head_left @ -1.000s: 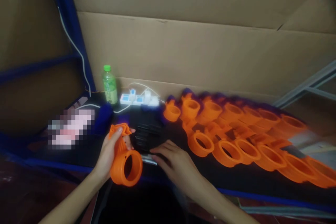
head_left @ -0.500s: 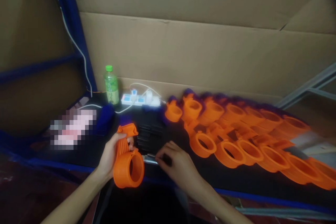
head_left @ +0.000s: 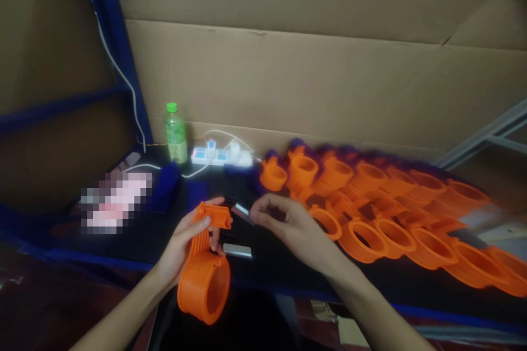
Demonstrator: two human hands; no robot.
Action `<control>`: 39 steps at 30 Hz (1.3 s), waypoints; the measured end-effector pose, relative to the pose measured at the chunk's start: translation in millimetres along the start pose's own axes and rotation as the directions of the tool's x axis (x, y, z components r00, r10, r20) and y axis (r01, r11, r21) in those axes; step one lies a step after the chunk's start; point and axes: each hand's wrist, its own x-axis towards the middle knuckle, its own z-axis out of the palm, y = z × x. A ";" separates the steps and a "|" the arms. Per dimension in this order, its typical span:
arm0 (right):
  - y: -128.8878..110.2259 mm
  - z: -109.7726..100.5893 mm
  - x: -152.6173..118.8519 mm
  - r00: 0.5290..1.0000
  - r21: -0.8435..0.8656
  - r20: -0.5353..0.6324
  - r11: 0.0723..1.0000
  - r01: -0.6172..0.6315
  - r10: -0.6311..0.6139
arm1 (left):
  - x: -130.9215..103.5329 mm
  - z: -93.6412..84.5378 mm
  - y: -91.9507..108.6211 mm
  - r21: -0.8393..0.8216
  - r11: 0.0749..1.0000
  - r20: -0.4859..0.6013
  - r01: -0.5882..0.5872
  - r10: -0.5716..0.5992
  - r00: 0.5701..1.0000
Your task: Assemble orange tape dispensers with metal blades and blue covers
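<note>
We had the orange pc (head_left: pixel 197 285) at approx 7 o'clock in view, its ring low and bracket end up, w/ our L hand (head_left: pixel 175 249) wrapped round the bracket, thumb on top. Our R hand (head_left: pixel 290 225) pinched a small toothed strip (head_left: pixel 242 210) btwn thumb & fingertips, at abt 1–2 o'clock from the held pc, not touching it. Progress, as we judged: both parts were in hand, but strip & pc weren't joined, so this one looked unfinished. A silvery bar (head_left: pixel 237 251) lay on the black bench (head_left: pixel 280 271) at 3 o'clock from the held pc, near our L fingers, in neither grip. Toward 3–4 o'clock in view stood rows of similar orange pcs (head_left: pixel 367 255); too blurred to tell whether any had a strip fitted.
</note>
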 end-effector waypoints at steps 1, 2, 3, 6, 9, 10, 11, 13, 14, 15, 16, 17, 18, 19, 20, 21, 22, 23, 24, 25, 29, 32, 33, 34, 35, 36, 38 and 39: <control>-3.2 0.2 1.1 1.000 0.017 0.024 1.000 -0.016 0.016 | -1.3 1.3 -0.2 0.013 1.000 0.007 -0.011 0.010 1.000; -5.0 0.8 1.7 0.998 0.029 0.052 0.999 -0.038 0.036 | -2.5 2.2 -0.7 0.023 1.000 0.009 -0.020 0.020 1.000; -5.5 1.6 1.7 0.995 0.039 0.079 0.997 -0.060 0.057 | -3.5 2.8 -1.4 0.030 0.999 0.008 -0.029 0.029 1.000; -3.9 2.9 -0.1 0.989 0.058 0.118 0.993 -0.101 0.094 | -5.3 2.2 -5.0 0.043 0.998 0.013 -0.038 0.038 0.999; -4.6 -1.0 -1.5 0.986 0.018 0.136 0.994 -0.104 0.101 | -5.8 -0.7 -8.3 0.066 0.997 0.049 -0.041 0.037 0.998; -6.0 -3.5 -1.6 0.985 -0.014 0.147 0.996 -0.093 0.094 | -5.9 -1.7 -8.7 0.081 0.996 0.063 -0.042 0.037 0.997; -7.9 -6.5 -1.5 0.984 -0.051 0.158 0.996 -0.077 0.084 | -6.1 -2.5 -8.8 0.100 0.994 0.077 -0.040 0.032 0.997; -12.4 -12.7 -1.0 0.981 -0.131 0.183 0.991 -0.033 0.057 | -6.5 -3.3 -7.6 0.147 0.989 0.098 -0.022 0.008 0.995; -14.5 -15.5 -0.5 0.979 -0.172 0.199 0.985 -0.014 0.048 | -6.7 -3.3 -6.5 0.170 0.985 0.104 -0.010 -0.008 0.995; -16.4 -17.7 -0.1 0.975 -0.209 0.218 0.978 0.000 0.047 | -7.0 -3.0 -5.3 0.192 0.981 0.108 0.002 -0.023 0.994; -17.9 -19.3 0.4 0.970 -0.237 0.239 0.971 0.009 0.049 | -7.2 -2.5 -3.9 0.210 0.978 0.109 0.012 -0.036 0.993; -19.1 -20.2 0.9 0.964 -0.256 0.259 0.967 0.016 0.053 | -7.5 -1.9 -2.6 0.225 0.974 0.107 0.017 -0.043 0.993; -19.9 -20.5 1.3 0.960 -0.265 0.274 0.964 0.018 0.057 | -7.7 -1.2 -1.4 0.237 0.971 0.100 0.018 -0.043 0.994; -20.6 -20.5 1.6 0.958 -0.268 0.282 0.963 0.019 0.059 | -8.1 -0.7 -0.3 0.247 0.969 0.091 0.019 -0.043 0.995; -21.0 -20.3 1.9 0.957 -0.268 0.285 0.963 0.019 0.060 | -8.5 -0.3 0.4 0.258 0.966 0.080 0.022 -0.044 0.996; -21.4 -20.2 2.0 0.957 -0.276 0.283 0.961 0.018 0.063 | -9.1 -0.1 1.0 0.274 0.961 0.068 0.025 -0.045 0.997; -21.6 -20.1 2.0 0.958 -0.295 0.277 0.955 0.018 0.067 | -9.8 0.0 1.2 0.301 0.953 0.060 0.031 -0.052 0.997; -21.5 -20.2 2.1 0.959 -0.322 0.272 0.947 0.019 0.073 | -10.6 0.1 1.2 0.335 0.941 0.053 0.041 -0.062 0.997; -21.3 -20.2 2.2 0.960 -0.349 0.270 0.937 0.021 0.079 | -11.4 0.3 0.9 0.370 0.928 0.048 0.053 -0.076 0.996; -20.6 -20.1 2.5 0.959 -0.369 0.269 0.929 0.022 0.084 | -12.1 0.7 0.5 0.399 0.915 0.046 0.063 -0.088 0.995; -14.7 -14.8 5.3 0.957 -0.320 0.279 0.947 0.017 0.078 | -12.9 4.8 -1.9 0.439 0.897 0.056 0.058 -0.092 0.994; -9.8 -7.7 9.0 0.961 -0.286 0.268 0.958 0.012 0.068 | -10.9 8.8 -2.4 0.475 0.879 0.073 0.044 -0.090 0.993; -8.7 -5.6 10.6 0.962 -0.281 0.265 0.960 0.014 0.064 | -10.0 9.7 -2.3 0.491 0.870 0.075 0.037 -0.085 0.994; -8.0 -3.8 12.4 0.962 -0.274 0.266 0.961 0.017 0.059 | -9.1 10.4 -2.2 0.508 0.861 0.078 0.027 -0.078 0.994; -7.6 -2.2 14.5 0.961 -0.266 0.271 0.964 0.019 0.056 | -8.3 10.7 -2.1 0.523 0.852 0.082 0.016 -0.068 0.994; -7.3 -0.9 16.8 0.958 -0.255 0.281 0.967 0.022 0.053 | -7.5 10.6 -2.3 0.534 0.845 0.087 0.007 -0.063 0.994; -6.4 1.3 22.3 0.950 -0.233 0.309 0.972 0.027 0.048 | -6.4 9.5 -3.5 0.542 0.840 0.096 0.000 -0.062 0.993; -5.6 2.4 25.3 0.945 -0.220 0.324 0.975 0.031 0.043 | -6.0 8.6 -4.6 0.541 0.841 0.097 0.002 -0.064 0.993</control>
